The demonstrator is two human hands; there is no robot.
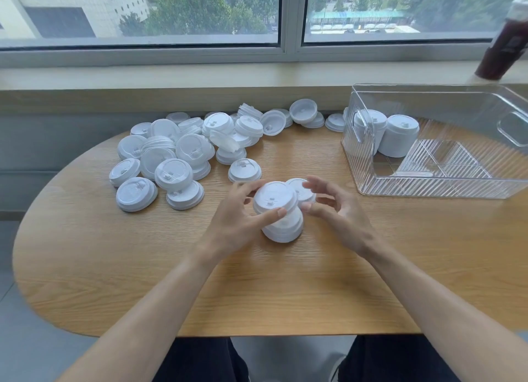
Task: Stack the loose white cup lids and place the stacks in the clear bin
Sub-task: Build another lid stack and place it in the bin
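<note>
Left hand (237, 213) grips a short stack of white cup lids (281, 213) standing on the wooden table (114, 267), thumb on the near side of the top lid, fingers curled round its far side. Right hand (334, 210) sits just right of the stack, fingers loosely curled and slightly spread; its fingertips touch or nearly touch a single lid (301, 191) behind the stack, can't tell if it's actually pinched. Loose lid pile (183, 153) sprawls over the table's far left and along the windowsill edge, some already nested in twos and threes, a few tilted on edge. Clear bin (437, 187) is far right on the table, well apart from the hands, with two finished lid stacks (398, 138) upright in its back-left corner. Dark drink cup (505, 44) on the sill behind the bin.
</note>
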